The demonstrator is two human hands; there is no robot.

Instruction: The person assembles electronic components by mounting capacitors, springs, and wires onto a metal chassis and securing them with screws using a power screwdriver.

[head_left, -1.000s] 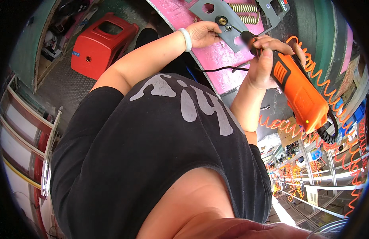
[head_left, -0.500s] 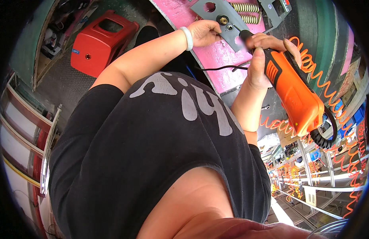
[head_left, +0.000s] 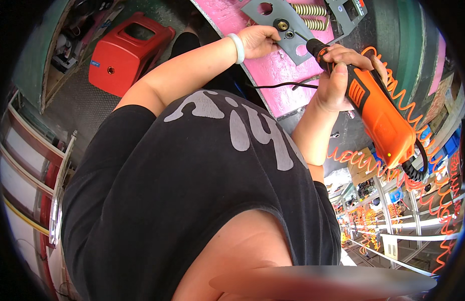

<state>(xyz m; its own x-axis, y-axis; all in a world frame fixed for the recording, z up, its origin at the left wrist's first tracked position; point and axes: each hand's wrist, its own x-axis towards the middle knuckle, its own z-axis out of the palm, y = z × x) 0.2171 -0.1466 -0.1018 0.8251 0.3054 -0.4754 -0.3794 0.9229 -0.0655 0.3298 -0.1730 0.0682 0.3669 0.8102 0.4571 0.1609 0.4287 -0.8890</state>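
Observation:
My right hand (head_left: 340,75) is wrapped round an orange and black electric screwdriver (head_left: 385,120). Its thin bit points up and left toward a grey metal plate (head_left: 267,19); whether the tip touches anything there, I cannot tell. A dark round fitting with a brass-coloured centre (head_left: 281,25) sits on the plate, with a smaller ring-shaped part (head_left: 289,34) just below it. At the plate's near left edge, my left hand (head_left: 259,41) has its fingers curled and pinched against the metal. A pale bangle (head_left: 237,48) circles that wrist.
Under the plate lies a pink work surface (head_left: 272,93), crossed by a black cable (head_left: 287,85). Two coil springs (head_left: 310,16) and another grey bracket (head_left: 347,17) lie beyond. Orange coiled hose (head_left: 400,98) hangs at right. A red plastic housing (head_left: 112,65) stands at left.
My right hand and the screwdriver have shifted right and slightly down, so more of the bit shows. A small light now glows on the screwdriver's rear end. My left hand has barely moved.

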